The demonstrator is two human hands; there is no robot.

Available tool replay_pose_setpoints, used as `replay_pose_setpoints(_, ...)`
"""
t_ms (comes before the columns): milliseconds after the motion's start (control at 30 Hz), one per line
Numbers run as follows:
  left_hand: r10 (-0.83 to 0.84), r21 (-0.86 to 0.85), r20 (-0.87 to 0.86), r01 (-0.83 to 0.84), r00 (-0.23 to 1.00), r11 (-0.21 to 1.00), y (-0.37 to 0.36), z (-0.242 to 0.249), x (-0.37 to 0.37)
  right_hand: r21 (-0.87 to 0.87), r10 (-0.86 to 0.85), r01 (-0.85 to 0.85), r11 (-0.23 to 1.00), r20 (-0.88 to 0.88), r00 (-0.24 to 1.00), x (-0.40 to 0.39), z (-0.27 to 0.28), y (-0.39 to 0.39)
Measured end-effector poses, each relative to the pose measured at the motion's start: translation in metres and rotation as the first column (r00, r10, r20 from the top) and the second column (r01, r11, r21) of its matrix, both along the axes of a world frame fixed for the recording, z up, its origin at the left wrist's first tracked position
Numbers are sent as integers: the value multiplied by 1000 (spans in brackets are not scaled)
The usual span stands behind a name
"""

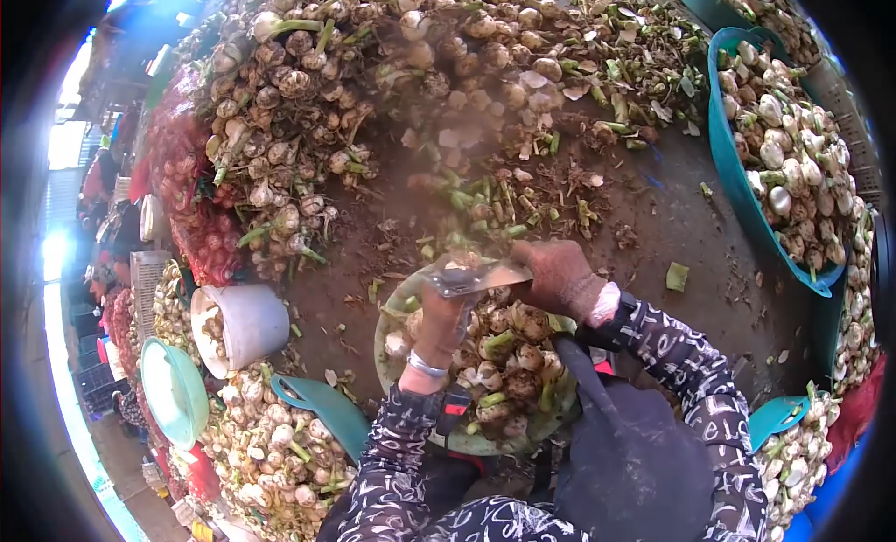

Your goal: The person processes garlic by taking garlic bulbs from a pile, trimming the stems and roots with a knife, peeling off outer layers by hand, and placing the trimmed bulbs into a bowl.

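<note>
Garlic bulbs [499, 374] fill the basin [385, 344] beneath the hands [442, 326] [560, 276].

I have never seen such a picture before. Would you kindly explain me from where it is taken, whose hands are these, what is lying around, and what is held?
There is no robot here. A person wears a camera on the head, looking forward and down, so this single round view shows their own left hand and right hand.

Both hands are above a round basin of what look like garlic bulbs. A shiny metal blade is between them; I cannot tell which hand grips it.

On the brown surface beyond lie a big heap of bulbs and some cut stalks. A white bucket is at left, a full teal tub at right.
</note>
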State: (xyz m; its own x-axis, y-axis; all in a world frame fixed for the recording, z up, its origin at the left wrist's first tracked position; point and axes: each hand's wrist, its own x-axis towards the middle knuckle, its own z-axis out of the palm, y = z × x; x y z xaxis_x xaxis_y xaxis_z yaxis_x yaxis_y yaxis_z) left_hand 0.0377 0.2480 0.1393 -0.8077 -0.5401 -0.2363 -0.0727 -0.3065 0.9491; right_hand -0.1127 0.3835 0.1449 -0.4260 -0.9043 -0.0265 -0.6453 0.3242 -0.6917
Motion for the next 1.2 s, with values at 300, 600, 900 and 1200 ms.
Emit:
replay_pose_setpoints(300,-190,-179,135,212,972,961,18,90,-10,260,-598,568,781,49,800,-70,-23,54)
replay_pose_setpoints(600,287,-687,49,-176,957,705,-8,40,-24,218,-418,359,908,380,825,-16,-18,39)
replay_pose_setpoints(900,459,19,-4,-459,888,888,28,18,-39,-113,-392,465,878,389,834,-16,50,-2)
replay_pose_setpoints(1200,-730,-186,418,837,541,514,-62,74,0,507,-441,257,823,285,851,-44,-43,54)
